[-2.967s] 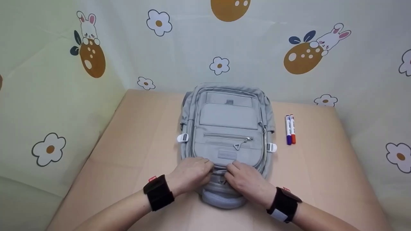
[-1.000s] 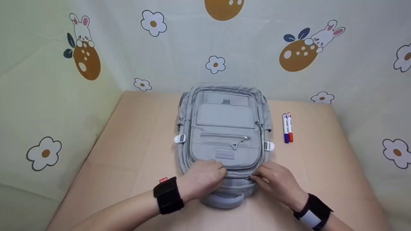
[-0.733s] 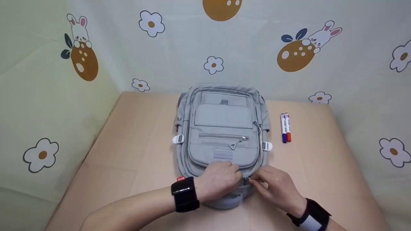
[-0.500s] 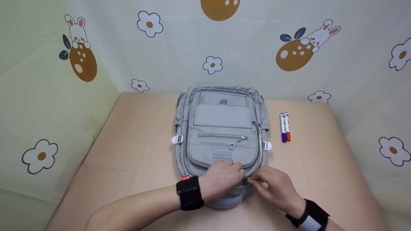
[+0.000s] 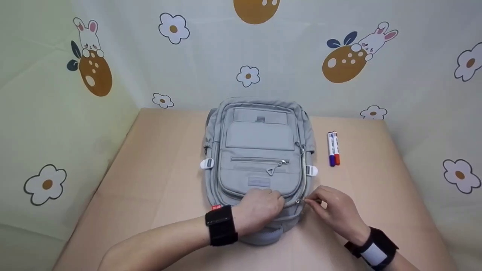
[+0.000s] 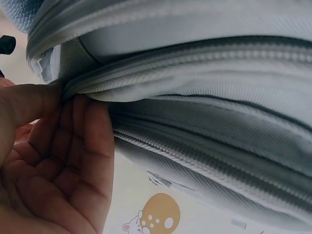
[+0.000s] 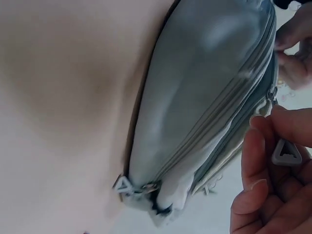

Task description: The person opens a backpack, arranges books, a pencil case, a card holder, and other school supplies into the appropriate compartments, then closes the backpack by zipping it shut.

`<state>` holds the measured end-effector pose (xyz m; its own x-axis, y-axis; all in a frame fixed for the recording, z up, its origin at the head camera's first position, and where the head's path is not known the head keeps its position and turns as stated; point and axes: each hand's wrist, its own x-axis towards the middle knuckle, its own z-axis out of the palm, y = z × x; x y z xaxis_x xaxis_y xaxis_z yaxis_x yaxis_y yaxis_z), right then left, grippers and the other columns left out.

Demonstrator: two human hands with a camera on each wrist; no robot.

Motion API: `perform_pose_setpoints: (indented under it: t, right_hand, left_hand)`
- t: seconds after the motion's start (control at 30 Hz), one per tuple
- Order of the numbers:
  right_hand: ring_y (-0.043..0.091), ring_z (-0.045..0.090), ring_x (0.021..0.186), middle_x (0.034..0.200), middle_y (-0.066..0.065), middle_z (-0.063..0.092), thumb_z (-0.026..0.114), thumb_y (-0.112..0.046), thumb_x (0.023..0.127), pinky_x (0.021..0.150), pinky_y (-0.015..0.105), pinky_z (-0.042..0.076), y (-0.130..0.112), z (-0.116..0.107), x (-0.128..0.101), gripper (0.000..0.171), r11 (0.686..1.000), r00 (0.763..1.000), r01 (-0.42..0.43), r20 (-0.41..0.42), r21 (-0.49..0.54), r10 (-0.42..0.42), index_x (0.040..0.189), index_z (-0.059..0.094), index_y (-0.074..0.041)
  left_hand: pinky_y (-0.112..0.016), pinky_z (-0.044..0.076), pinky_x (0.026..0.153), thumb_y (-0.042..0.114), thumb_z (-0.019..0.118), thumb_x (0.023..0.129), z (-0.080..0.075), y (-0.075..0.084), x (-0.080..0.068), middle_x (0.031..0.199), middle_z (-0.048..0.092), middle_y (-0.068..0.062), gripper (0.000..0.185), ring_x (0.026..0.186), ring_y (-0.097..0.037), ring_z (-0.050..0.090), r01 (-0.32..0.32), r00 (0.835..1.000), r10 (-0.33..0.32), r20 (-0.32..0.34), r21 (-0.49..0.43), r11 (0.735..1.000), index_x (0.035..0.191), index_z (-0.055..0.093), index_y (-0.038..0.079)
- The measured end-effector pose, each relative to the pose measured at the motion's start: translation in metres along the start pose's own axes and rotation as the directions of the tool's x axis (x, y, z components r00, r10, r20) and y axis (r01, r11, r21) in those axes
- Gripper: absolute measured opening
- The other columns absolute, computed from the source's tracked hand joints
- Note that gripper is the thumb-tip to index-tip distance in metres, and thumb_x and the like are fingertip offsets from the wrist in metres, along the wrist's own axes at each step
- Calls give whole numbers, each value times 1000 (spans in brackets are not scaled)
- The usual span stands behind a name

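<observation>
A grey backpack [image 5: 260,135] lies on its back, front pockets up, its handle end toward the person. My left hand [image 5: 260,210] pinches the fabric edge along a zipper at that near end. In the left wrist view, the thumb and fingers of this hand [image 6: 63,165] meet on the zipped rim, and a pocket gapes beside them. At the near right corner my right hand [image 5: 337,210] pinches a zipper pull, its slider [image 5: 298,201] just left of the fingertips. The right wrist view shows the pull's triangular tab [image 7: 286,153] hanging among the fingers.
Two markers [image 5: 333,148], one blue-capped and one red-capped, lie right of the backpack on the tan tabletop [image 5: 158,158]. White strap buckles [image 5: 311,171] stick out at the bag's sides. A patterned curtain [image 5: 203,64] stands behind and beside the table.
From the middle of the near edge, my right hand has moved to the right corner, the zipper slider moving with it. My left hand has shifted right along the edge. The head view has turned slightly.
</observation>
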<state>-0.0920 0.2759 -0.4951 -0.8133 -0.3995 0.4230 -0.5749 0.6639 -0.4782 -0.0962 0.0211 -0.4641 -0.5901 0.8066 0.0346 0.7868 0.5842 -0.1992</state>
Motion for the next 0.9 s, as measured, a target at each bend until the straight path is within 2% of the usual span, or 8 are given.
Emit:
perform_pose_setpoints:
  t: [0.2,0.43,0.67,0.8,0.9]
  right_hand:
    - [-1,59,75,84,-17,65,87,0,78,63,23,51,15,-3,8,26,998,997,12,-73,-69,-17,90,74,-19]
    - [0,53,71,81,-17,61,86,5,77,59,22,49,16,-1,9,32,1000,999,-5,-52,-17,4,101,82,-15]
    - [1,53,73,83,-18,58,88,1,76,60,19,48,16,3,5,28,1000,998,8,-57,26,-6,96,81,-16]
    - [0,53,74,84,-19,59,89,-3,77,61,17,47,16,3,5,24,1000,999,-11,-50,-11,11,94,79,-19]
    - [-1,55,76,86,-19,62,89,-5,78,62,20,49,15,2,5,24,998,999,-13,-45,-54,11,93,77,-20]
  left_hand:
    - [-26,49,53,16,75,83,-1,-1,-1,87,62,3,19,71,-12,56,-3,1000,3,1,-34,999,100,66,16]
    - [-27,50,53,17,76,82,-2,-3,0,86,62,2,20,70,-13,57,-7,1000,7,2,-52,999,100,67,15]
    - [-26,50,52,19,70,92,-2,-4,2,85,64,2,8,68,-13,58,0,1000,0,-10,-71,998,98,70,14]
    - [-26,48,51,20,67,94,-3,-3,5,84,64,2,7,67,-13,57,10,1000,-10,0,-98,995,97,71,15]
    - [-25,47,49,22,65,96,-3,-2,8,82,63,2,9,65,-12,55,16,1000,-19,-22,-97,995,94,70,15]
